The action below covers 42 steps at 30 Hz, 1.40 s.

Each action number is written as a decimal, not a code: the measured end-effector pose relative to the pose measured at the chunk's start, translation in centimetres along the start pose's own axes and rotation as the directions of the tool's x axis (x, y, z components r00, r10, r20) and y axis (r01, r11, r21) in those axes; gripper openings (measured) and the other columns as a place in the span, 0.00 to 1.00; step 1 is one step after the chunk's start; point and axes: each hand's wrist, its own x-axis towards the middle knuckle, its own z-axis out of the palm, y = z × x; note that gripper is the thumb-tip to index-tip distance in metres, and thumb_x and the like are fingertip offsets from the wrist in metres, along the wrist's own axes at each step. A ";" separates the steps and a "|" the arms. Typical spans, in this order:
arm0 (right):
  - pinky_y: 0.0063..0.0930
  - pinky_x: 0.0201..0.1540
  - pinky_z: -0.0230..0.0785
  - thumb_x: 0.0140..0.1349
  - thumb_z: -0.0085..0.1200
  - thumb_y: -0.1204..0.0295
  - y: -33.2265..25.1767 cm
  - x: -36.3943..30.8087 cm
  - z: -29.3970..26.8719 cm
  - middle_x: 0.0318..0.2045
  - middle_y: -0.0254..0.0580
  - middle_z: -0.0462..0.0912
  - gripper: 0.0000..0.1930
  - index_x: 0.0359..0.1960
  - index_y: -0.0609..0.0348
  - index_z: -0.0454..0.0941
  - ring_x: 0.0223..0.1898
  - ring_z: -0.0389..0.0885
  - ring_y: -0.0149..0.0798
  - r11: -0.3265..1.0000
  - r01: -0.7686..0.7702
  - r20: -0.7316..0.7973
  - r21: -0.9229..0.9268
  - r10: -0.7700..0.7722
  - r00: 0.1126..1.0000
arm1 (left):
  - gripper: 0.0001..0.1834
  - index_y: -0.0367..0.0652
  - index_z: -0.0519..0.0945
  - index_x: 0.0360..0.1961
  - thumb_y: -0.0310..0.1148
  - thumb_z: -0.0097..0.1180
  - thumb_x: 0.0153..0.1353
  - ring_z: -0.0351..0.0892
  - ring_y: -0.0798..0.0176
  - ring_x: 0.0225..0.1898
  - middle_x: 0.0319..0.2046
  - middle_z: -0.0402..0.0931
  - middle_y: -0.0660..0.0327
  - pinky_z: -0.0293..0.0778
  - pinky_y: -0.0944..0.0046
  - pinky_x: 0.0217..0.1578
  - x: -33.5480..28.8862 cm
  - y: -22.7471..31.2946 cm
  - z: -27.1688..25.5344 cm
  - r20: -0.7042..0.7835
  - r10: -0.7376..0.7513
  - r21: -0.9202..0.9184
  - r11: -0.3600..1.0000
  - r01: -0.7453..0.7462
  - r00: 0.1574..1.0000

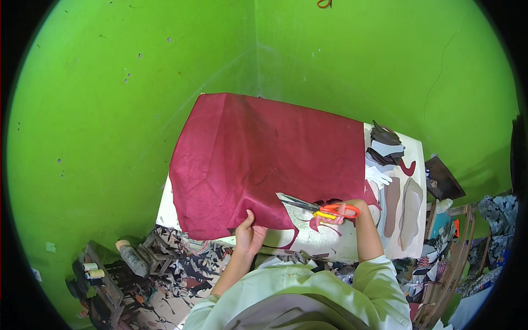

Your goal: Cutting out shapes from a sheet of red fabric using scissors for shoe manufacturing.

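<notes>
A large dark-red sheet of leather-like material (pixel 291 148) covers most of the white table (pixel 344 239). My left hand (pixel 251 235) grips its near edge, the thumb on top and the fingers partly hidden underneath. In my right hand (pixel 347 212) is a pair of scissors (pixel 300 202) with orange and yellow handles. The scissor blades point left across the sheet's cut edge, slightly apart at the tip. Curved notches and thin red offcuts (pixel 290 242) lie along that near edge. Another red scrap sits just beside my right fingers.
On the table's right side are stacked dark pieces (pixel 386 144), a red U-shaped piece (pixel 407 168) and long sole-shaped pieces (pixel 410 212). Green walls (pixel 137 110) meet behind the table. Scraps (pixel 190 272) litter the floor, near a bottle (pixel 133 259) and thread spools (pixel 94 273).
</notes>
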 end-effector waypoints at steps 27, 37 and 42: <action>0.09 0.13 0.43 0.41 0.48 0.36 -2.5 1.3 1.9 0.21 0.23 0.60 0.41 0.43 0.63 0.64 0.16 0.54 0.16 0.981 -0.060 -0.148 -0.186 0.032 0.988 | 0.15 0.39 0.67 0.46 0.26 0.50 0.57 0.72 0.59 0.44 0.43 0.71 0.57 0.71 0.58 0.46 -0.7 -1.1 -0.9 -0.077 0.136 0.268 0.957 -0.111 0.988; 0.10 0.12 0.43 0.32 0.40 0.26 -1.2 2.3 0.5 0.13 0.24 0.56 0.50 0.42 0.64 0.63 0.11 0.50 0.17 0.996 0.013 -0.084 -0.091 -0.021 0.996 | 0.14 0.39 0.68 0.45 0.27 0.51 0.56 0.74 0.60 0.41 0.41 0.71 0.57 0.73 0.59 0.43 -0.7 -1.1 -1.1 -0.085 0.125 0.287 0.953 -0.096 0.988; 0.12 0.12 0.42 0.46 0.47 0.49 -2.4 1.8 1.2 0.16 0.25 0.59 0.30 0.41 0.63 0.64 0.12 0.52 0.17 0.998 -0.055 -0.191 0.035 0.061 0.980 | 0.17 0.38 0.66 0.48 0.28 0.50 0.58 0.74 0.60 0.41 0.43 0.70 0.57 0.75 0.60 0.40 -0.6 -1.6 -1.2 -0.022 0.204 0.433 0.884 -0.174 0.979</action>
